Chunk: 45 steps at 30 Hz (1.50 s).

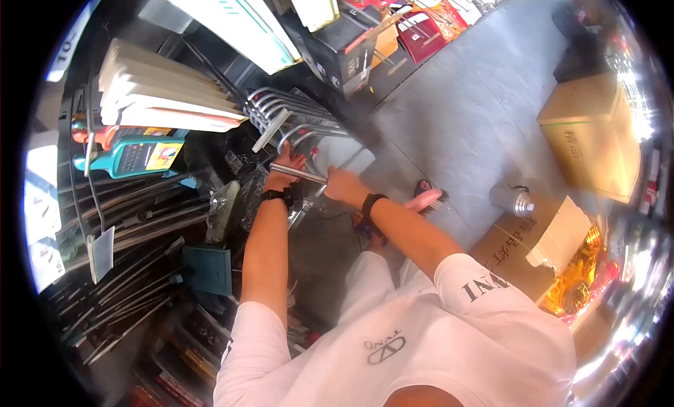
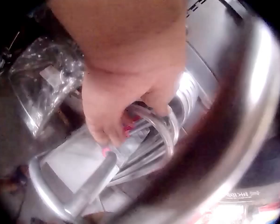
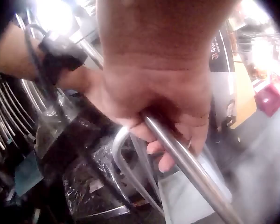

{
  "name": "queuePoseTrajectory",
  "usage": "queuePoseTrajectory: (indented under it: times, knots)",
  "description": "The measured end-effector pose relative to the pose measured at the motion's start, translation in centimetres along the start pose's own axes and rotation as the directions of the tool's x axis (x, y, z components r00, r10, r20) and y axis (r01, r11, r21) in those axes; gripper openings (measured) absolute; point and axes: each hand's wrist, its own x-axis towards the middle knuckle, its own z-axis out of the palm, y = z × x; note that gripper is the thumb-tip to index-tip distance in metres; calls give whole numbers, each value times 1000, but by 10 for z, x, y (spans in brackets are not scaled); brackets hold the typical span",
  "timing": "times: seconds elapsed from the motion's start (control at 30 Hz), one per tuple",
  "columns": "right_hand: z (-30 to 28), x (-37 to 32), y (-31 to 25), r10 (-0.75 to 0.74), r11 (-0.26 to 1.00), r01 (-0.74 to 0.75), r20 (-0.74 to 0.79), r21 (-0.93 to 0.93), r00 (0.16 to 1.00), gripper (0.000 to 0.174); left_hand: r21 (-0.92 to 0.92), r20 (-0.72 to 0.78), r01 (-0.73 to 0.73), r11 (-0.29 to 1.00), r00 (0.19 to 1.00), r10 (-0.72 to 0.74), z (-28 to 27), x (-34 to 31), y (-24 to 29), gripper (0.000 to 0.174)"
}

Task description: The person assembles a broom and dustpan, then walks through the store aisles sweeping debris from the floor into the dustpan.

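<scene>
My right hand (image 1: 344,185) grips a straight shiny metal tube (image 1: 298,172), its fingers curled round it in the right wrist view. That tube (image 3: 196,175) runs down to the lower right there. My left hand (image 1: 289,162) is close beside it, at a cluster of bent metal tubes (image 1: 270,112). In the left wrist view its fingers curl round one bent metal tube (image 2: 168,137), with a bit of red by the fingertips. Under these tubes lies a white panel (image 2: 77,163). A thick blurred metal tube (image 2: 224,140) crosses the foreground and hides part of the cluster.
Left stand white boards (image 1: 165,91), a teal-handled tool (image 1: 144,156), thin rods (image 1: 119,294) and clear plastic wrap (image 2: 46,79). A cardboard box (image 1: 590,136), an open carton (image 1: 526,245) and a metal flask (image 1: 516,200) stand on the right. Packaged goods (image 1: 421,36) line the floor ahead.
</scene>
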Motion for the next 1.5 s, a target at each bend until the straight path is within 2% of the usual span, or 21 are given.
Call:
queuePoseTrajectory:
  times: [0.03,0.17,0.2,0.3,0.43,0.47,0.57,0.6,0.7,0.77,0.83,0.87,0.93,1.07,1.13,1.2,1.23,1.3,1.33,1.43,1.5]
  knots:
    - [2,2,1,13,1000,-12,15,-29,1000,33,6,-18,39,999,999,-38,-1,11,0,65]
    - [0,-6,1,7,998,-14,-107,-65,994,29,-331,-105,21,943,993,-59,21,21,9,38]
    - [0,-4,1,17,998,-25,-114,-63,993,29,-400,-5,91,912,995,-101,18,20,12,31]
    - [2,-5,2,-24,994,14,-95,-107,995,29,-441,-40,91,893,992,-121,11,27,15,23]
    - [0,-1,8,-97,993,99,39,-65,995,33,-475,109,148,868,988,-109,-14,30,-7,19]
    - [1,4,11,-134,991,135,47,-17,990,33,-426,150,193,884,979,-142,6,4,-7,22]
    - [9,23,20,-229,969,229,-7,89,973,35,-6,465,71,997,883,-60,11,-31,-8,28]
    - [12,30,21,-248,962,255,-75,97,966,35,-51,299,171,984,943,-148,14,-33,-9,32]
    - [9,35,20,-269,956,287,-199,67,942,35,-38,108,101,994,989,-96,13,-27,-11,36]
    - [8,38,16,-257,957,283,-258,67,931,35,246,135,132,960,976,-168,-2,-25,-3,43]
    - [15,43,17,-215,959,261,-317,110,924,36,580,-154,-62,812,971,185,-13,-3,-17,54]
    - [17,41,13,-165,976,204,-336,82,927,35,787,-315,-140,601,746,587,-16,26,-43,61]
    - [17,34,1,-58,996,78,-380,38,923,34,917,-79,-188,353,780,621,7,-13,-22,83]
    - [26,29,8,-324,945,231,-587,-230,742,30,969,220,-211,-128,506,834,27,-41,-28,85]
    - [25,30,16,-491,871,337,-600,-358,631,25,924,355,-347,-160,622,698,37,-42,-19,87]
    - [23,31,28,-469,883,403,-393,-242,791,21,904,408,-391,-172,673,616,46,-48,-16,83]
    - [23,32,32,-459,888,425,-273,-177,845,19,916,375,-390,-98,739,560,48,-46,-13,80]
    - [16,31,34,-494,868,472,-170,-156,853,17,929,310,-366,53,849,429,58,-46,-5,74]
    - [13,27,35,-507,860,491,-115,-140,854,16,926,322,-377,-10,777,542,62,-54,-3,63]
    - [16,10,32,-548,829,537,-34,-154,836,15,753,504,-655,-61,515,694,17,7,9,49]
    - [21,3,38,-514,843,512,35,-166,857,14,761,504,-646,-56,535,678,9,4,24,43]
